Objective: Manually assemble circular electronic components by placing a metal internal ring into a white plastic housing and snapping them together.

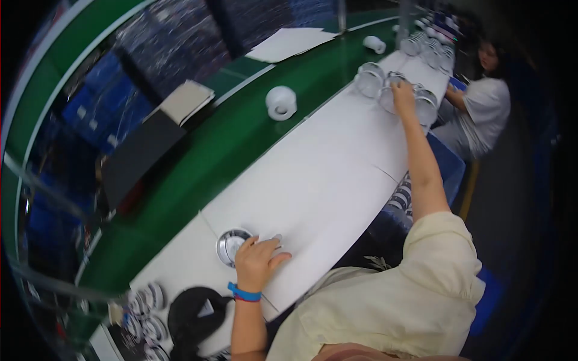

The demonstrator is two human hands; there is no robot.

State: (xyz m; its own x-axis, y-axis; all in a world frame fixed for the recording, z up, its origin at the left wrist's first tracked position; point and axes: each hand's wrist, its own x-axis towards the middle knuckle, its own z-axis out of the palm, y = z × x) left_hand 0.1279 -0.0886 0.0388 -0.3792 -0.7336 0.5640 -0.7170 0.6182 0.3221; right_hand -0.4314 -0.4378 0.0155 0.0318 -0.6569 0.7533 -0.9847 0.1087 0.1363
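Observation:
My left hand (257, 260), with a blue band at its wrist, is over the white worktop (319, 174). Its fingers and thumb are apart, and a small pale shape by the fingertips is too blurred to name. Right beside it lies a round, shiny silver dish (233, 246) with a pale rim; the hand partly covers it. Stretched far to the right, my right hand (403, 98) has its fingers closed on the rim of a clear cup-shaped cover (387, 101). Similar clear covers (369, 81) stand close on either side of that one.
A green conveyor belt (241, 141) runs along the far side, carrying a white round fitting (281, 103). Near-left are a black cap (197, 316) and several ringed parts (153, 328). A blue bin (447, 159) holds stacked parts. A co-worker (481, 105) sits far right.

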